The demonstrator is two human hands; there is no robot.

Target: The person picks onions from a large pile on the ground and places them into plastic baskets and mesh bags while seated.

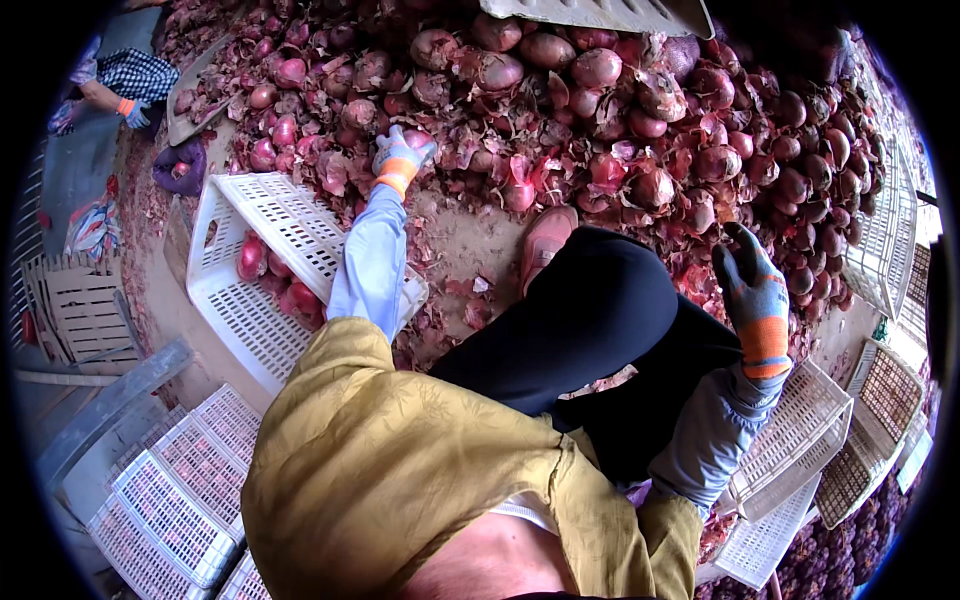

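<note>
My left hand (400, 157), in a grey glove with an orange cuff, reaches to the near edge of a large heap of red onions (596, 68). Its fingers close around a red onion (418, 139). Beside my right knee, my right hand (754, 292) wears a matching glove with dark fingertips. Thumb and fingers stand apart there, and I see nothing between them. Under my left forearm, a white slatted plastic crate (222, 292) lies tilted, with several red onions (252, 258) inside.
Stacked white crates (180, 510) stand at the lower left, more crates (790, 435) at the right. A pale slatted crate edge (610, 12) overhangs the heap. My shoe (546, 240) rests among loose skins. At the far left, another person's gloved hand (133, 112) shows.
</note>
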